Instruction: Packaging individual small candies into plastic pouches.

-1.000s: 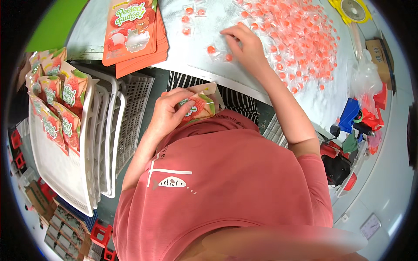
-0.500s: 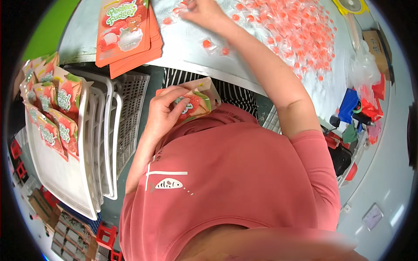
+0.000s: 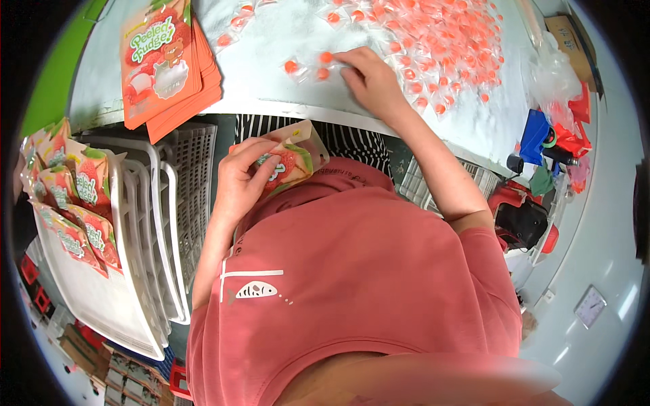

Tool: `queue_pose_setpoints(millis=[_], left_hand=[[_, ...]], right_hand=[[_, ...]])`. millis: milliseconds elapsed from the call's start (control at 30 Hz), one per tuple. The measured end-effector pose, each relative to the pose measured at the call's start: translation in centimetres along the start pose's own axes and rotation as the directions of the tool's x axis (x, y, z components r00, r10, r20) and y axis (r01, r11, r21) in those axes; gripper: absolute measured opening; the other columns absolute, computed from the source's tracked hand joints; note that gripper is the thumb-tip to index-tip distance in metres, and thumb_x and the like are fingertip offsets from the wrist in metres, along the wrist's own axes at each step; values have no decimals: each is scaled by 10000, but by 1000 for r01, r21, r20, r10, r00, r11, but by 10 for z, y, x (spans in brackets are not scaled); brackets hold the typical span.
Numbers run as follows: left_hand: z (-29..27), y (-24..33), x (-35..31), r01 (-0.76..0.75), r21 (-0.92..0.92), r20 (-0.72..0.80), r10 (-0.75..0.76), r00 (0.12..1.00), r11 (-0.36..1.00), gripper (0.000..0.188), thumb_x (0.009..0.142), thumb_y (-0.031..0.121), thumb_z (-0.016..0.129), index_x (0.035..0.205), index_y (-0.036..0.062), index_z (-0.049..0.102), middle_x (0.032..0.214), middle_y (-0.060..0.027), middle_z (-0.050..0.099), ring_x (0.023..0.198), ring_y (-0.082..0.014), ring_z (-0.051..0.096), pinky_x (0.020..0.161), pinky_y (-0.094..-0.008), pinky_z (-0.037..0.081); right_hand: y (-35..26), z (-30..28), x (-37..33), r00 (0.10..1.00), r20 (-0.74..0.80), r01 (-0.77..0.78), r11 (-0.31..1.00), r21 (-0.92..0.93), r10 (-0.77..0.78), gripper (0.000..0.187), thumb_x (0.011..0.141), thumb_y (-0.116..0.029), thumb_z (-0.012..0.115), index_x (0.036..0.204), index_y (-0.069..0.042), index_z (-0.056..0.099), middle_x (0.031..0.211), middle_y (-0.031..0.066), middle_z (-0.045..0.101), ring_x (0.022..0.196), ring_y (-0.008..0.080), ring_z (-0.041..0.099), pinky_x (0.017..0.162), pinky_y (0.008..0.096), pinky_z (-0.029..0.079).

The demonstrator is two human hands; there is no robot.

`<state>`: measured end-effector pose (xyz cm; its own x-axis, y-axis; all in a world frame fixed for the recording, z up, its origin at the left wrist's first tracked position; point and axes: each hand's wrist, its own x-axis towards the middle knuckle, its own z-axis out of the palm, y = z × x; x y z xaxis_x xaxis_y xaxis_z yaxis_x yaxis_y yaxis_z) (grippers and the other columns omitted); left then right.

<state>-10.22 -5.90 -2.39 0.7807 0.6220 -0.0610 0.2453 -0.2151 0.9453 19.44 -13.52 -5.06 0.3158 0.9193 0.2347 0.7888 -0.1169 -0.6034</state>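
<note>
Pouch (image 3: 288,159): one, gripped by the left hand (image 3: 245,177) below the table edge (image 3: 298,108), mouth tilted up, seemingly for filling.
Candies (image 3: 433,47): too many to count, spread on the table.
Right hand (image 3: 369,78): fingers curled over three stray wrapped candies (image 3: 308,65).
Flat pouches (image 3: 166,64): one stack, kept within reach.

Your right hand (image 3: 369,78) rests at near edge of wrapped candy heap (image 3: 433,47), which crowds table (image 3: 271,81) far-right. Bare strip of table left of that hand, a few loose candies (image 3: 308,66) scattered on it. Stack of orange pouches (image 3: 166,64) blocks table's left end, overhanging edge. Your left hand (image 3: 244,179) holds open pouch (image 3: 288,159) below table edge, close to chest. White trays (image 3: 135,237) with filled pouches (image 3: 74,196) wall off left side. Clutter of bags and tools (image 3: 548,142) closes right.
</note>
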Motion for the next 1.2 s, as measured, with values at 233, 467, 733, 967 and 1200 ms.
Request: queue_pose_setpoints(millis=[233, 467, 733, 967, 1200], left_hand=[[10, -1, -9, -2, 13, -28, 3, 1000, 1000, 201, 860, -13, 687, 1058, 11, 708, 1068, -93, 707, 685, -144, 621, 573, -251, 469], [8, 7, -13, 26, 30, -41, -25, 999, 999, 200, 874, -5, 688, 1071, 14, 712, 1076, -94, 702, 682, -119, 601, 566, -246, 460], [8, 5, -6, 3, 35, 4, -3, 1000, 999, 199, 866, -9, 694, 1063, 11, 712, 1065, -84, 703, 662, -115, 595, 553, -240, 451], [8, -3, -9, -39, 0, -30, 39, 999, 999, 207, 858, -14, 688, 1062, 15, 711, 1068, -78, 703, 655, -119, 594, 553, -242, 449], [8, -4, -8, 29, -13, -1, -29, 1000, 999, 225, 847, -23, 683, 1066, 19, 711, 1075, -77, 704, 660, -118, 597, 557, -245, 454]], right_hand=[[23, 0, 57, 945, -216, 205, 959, -197, -246, 254, 887, -33, 590, 1120, -58, 686, 1086, 124, 665, 982, 304, 641, 842, 385, 525], [29, 17, 50, 938, -118, 269, 897, -352, -327, 342, 846, 16, 548, 1163, -42, 664, 1135, 138, 651, 1052, 334, 610, 898, 413, 515], [29, 0, 51, 938, -181, 192, 877, -440, -296, 340, 852, 26, 528, 1161, -29, 658, 1161, 147, 647, 1091, 345, 607, 916, 423, 518], [7, 3, 28, 985, -167, 49, 999, -1, -48, 249, 910, -43, 574, 1134, -49, 682, 1142, 155, 659, 1105, 335, 617, 930, 404, 514], [-3, 32, 15, 978, -189, 81, 995, -54, -90, 582, 872, -373, 726, 1375, -135, 555, 1417, 191, 493, 1337, 387, 454, 1059, 485, 425]])
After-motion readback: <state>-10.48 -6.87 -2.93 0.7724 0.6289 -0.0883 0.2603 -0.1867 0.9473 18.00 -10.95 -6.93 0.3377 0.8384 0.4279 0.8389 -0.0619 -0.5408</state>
